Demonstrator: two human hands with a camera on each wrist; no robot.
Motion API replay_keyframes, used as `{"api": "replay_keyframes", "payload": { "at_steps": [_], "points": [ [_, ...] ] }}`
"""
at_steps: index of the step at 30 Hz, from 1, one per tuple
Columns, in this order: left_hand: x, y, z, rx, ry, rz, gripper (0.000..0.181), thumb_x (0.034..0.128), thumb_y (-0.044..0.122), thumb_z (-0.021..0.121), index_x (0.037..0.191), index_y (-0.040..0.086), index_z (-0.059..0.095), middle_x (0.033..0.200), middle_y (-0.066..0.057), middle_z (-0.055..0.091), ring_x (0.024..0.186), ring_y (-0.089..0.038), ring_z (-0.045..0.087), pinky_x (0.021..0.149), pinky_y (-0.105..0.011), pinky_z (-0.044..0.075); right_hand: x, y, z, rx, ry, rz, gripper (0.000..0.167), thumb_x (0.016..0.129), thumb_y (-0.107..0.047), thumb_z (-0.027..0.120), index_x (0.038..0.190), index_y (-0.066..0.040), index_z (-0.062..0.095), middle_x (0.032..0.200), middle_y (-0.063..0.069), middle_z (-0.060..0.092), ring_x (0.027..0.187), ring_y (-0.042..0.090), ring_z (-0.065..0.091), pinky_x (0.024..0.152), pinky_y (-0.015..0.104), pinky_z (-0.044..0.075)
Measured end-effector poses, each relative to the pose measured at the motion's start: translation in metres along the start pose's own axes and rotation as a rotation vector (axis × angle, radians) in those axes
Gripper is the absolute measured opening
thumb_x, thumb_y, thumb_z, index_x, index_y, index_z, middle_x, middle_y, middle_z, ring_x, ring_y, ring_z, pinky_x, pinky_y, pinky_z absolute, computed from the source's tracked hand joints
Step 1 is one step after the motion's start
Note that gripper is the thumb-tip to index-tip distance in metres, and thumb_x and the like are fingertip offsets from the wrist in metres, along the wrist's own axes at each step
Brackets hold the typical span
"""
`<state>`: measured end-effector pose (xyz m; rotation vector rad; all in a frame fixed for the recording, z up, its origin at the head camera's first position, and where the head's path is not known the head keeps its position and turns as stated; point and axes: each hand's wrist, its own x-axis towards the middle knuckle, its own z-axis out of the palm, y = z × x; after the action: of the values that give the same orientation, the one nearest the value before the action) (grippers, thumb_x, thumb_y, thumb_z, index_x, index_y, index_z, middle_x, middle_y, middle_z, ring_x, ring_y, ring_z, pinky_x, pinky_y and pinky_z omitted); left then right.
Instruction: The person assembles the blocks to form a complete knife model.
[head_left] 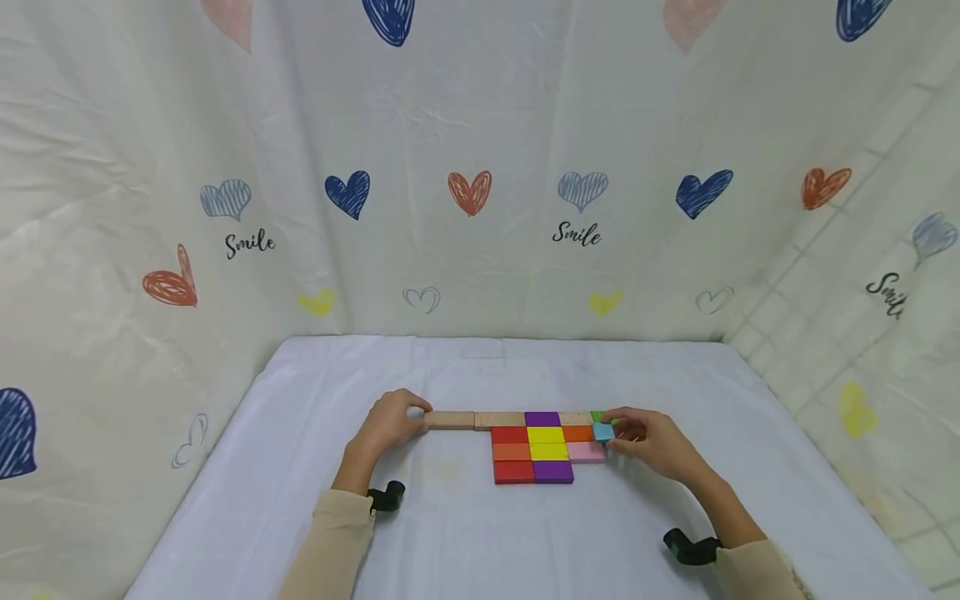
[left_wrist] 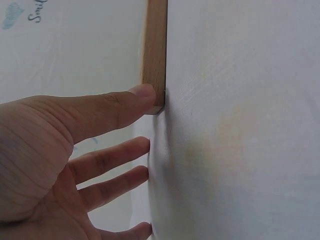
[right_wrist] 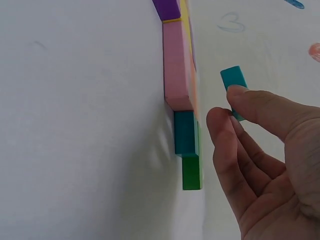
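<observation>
My left hand (head_left: 392,420) pinches the outer end of a plain wooden block (head_left: 450,420); the thumb rests on its side in the left wrist view, and the index finger is hidden there. My right hand (head_left: 654,440) pinches a small teal block (right_wrist: 232,77) between thumb and fingers, raised off the cloth. Below it, a second teal block (right_wrist: 185,132) lies between a pink block (right_wrist: 176,65) and a green block (right_wrist: 191,173). The flat pattern also holds yellow blocks (head_left: 546,435), red blocks (head_left: 513,472), orange blocks (head_left: 512,452) and purple blocks (head_left: 553,472).
Another wooden block (head_left: 498,420) continues the back row towards a purple block. A white cloth (head_left: 450,542) covers the table. Behind it hangs a pale curtain (head_left: 480,258) printed with hearts. A black wrist camera (head_left: 688,548) sits on the right wrist.
</observation>
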<state>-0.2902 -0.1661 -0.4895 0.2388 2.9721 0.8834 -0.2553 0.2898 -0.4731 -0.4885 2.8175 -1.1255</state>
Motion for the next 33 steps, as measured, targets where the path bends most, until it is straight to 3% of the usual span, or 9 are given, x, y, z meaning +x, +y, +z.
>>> {"api": "replay_keyframes", "payload": {
  "at_steps": [7,16,24,33],
  "points": [
    [0.000,-0.001,0.000,0.002,0.006,0.017,0.026,0.0844,0.015,0.084,0.110,0.017,0.080,0.129,-0.011,0.070,0.128,-0.035,0.060,0.106,-0.054,0.048,-0.007,-0.004,0.013,0.035,-0.048,0.043,0.035,0.089,-0.019,0.080,0.122,-0.015,0.071,0.094,0.003,0.068,0.082,0.018,0.060,0.067,0.023,0.055],
    [0.000,0.002,-0.003,-0.016,-0.006,-0.012,0.026,0.0852,0.016,0.083,0.111,0.017,0.080,0.132,-0.011,0.069,0.130,-0.035,0.059,0.109,-0.055,0.046,-0.013,-0.009,0.023,0.002,-0.081,-0.005,0.032,0.088,-0.019,0.081,0.118,-0.015,0.071,0.091,0.000,0.067,0.076,0.013,0.060,0.065,0.023,0.055],
    [-0.001,0.002,-0.002,-0.004,-0.010,0.004,0.025,0.0851,0.015,0.082,0.110,0.017,0.080,0.130,-0.011,0.070,0.127,-0.034,0.061,0.106,-0.055,0.048,-0.013,-0.015,0.027,0.027,-0.158,0.005,0.033,0.088,-0.023,0.081,0.118,-0.015,0.071,0.091,0.000,0.068,0.076,0.014,0.061,0.066,0.023,0.057],
    [-0.001,0.003,-0.002,-0.012,-0.014,0.003,0.025,0.0852,0.015,0.082,0.110,0.017,0.080,0.130,-0.011,0.069,0.127,-0.034,0.061,0.105,-0.054,0.048,-0.011,-0.016,0.029,-0.014,-0.208,-0.002,0.030,0.087,-0.025,0.082,0.114,-0.019,0.071,0.086,-0.003,0.065,0.075,0.013,0.058,0.064,0.022,0.053]
  ]
}}
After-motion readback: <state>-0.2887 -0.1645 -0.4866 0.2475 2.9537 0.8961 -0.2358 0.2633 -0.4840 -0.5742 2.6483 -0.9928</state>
